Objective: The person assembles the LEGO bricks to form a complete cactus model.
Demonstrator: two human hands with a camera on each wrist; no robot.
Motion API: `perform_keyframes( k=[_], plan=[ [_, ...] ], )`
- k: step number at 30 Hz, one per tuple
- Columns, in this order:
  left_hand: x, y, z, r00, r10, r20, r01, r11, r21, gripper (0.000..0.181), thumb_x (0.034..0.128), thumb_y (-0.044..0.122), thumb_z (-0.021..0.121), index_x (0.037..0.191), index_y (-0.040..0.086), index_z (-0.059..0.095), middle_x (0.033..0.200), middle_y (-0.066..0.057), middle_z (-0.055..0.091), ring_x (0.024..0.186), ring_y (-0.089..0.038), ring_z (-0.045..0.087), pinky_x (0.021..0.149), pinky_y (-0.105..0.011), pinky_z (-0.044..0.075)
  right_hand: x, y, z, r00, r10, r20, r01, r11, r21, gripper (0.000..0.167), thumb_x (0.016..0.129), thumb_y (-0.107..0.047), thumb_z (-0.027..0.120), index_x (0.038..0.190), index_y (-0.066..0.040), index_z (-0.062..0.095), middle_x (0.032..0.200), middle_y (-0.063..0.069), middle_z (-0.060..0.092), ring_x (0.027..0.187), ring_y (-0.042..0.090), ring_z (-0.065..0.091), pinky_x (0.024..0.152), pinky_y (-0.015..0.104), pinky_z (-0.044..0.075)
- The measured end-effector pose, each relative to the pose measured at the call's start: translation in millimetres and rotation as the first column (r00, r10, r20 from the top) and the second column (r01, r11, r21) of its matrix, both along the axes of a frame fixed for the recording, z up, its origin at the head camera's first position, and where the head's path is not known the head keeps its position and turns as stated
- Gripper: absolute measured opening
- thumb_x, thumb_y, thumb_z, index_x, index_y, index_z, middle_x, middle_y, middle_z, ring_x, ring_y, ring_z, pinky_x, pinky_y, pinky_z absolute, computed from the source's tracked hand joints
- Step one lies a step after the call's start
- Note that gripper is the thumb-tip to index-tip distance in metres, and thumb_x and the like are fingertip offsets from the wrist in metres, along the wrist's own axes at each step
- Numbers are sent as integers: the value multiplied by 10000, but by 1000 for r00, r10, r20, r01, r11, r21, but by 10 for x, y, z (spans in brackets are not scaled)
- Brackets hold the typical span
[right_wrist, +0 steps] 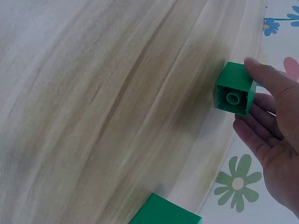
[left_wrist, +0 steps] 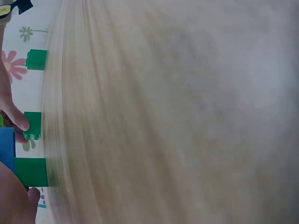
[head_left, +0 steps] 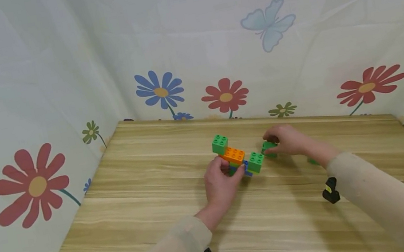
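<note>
My left hand (head_left: 220, 182) grips a built piece of toy building blocks, its thumb and fingers on opposite sides. In that piece an orange block (head_left: 234, 155) lies in the middle, a green block (head_left: 219, 144) rises at the far left end, another green block (head_left: 256, 162) sits at the right end, and blue (left_wrist: 7, 147) shows lower down. To the right, my right hand (head_left: 287, 140) pinches a loose green block (right_wrist: 233, 88) between thumb and fingers. This block is turned sideways, studs toward the built piece, hollow underside toward the right wrist camera. Whether it touches the table cannot be told.
Another green block (right_wrist: 166, 212) stands on the wooden table (head_left: 146, 176), partly hidden by the right forearm in the head view. A flowered cloth (head_left: 178, 35) hangs behind the table and along its left and right sides. Each sleeve carries a black wrist mount (head_left: 331, 190).
</note>
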State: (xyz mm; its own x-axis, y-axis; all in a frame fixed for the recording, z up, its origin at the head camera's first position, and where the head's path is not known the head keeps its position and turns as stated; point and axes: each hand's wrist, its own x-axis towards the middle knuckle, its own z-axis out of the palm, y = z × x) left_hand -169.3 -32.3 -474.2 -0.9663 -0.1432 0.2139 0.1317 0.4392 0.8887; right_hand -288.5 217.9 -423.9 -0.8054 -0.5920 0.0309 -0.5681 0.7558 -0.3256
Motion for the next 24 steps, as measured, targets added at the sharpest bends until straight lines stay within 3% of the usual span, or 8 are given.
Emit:
perform_keyframes(
  k=[6,12,19,24],
  plan=[
    [2,1,-4,1000,2,-6,-2,1000,-1,340,912,274,877,977,90,598,1051,-25,678,955,-184,641,831,-280,577,-3,8,-46,1000,-5,-16,5,1000,-21,341,893,-173,884,1146,16,757,1043,105,769,915,217,691,835,437,594],
    [-2,9,-3,1000,1,-2,-1,1000,-3,353,909,272,880,987,66,604,1069,-59,691,957,-184,642,839,-286,582,66,21,-77,1000,-22,-9,21,985,-169,304,900,-105,864,1145,34,750,1040,134,776,945,274,733,865,476,621],
    [9,14,10,1000,13,-5,-13,1000,1,331,904,260,884,983,99,605,1068,-6,682,967,-176,650,841,-279,587,161,58,-224,989,-119,93,144,930,-337,366,934,-71,825,1252,46,689,1170,195,742,1098,367,709,981,537,593],
    [11,21,19,1000,17,1,-17,1000,3,332,905,262,885,989,104,605,1093,6,683,984,-179,652,855,-285,592,197,57,-340,978,-163,127,202,884,-422,379,935,-92,840,1258,28,682,1207,205,731,1132,374,705,1011,518,587]
  ],
)
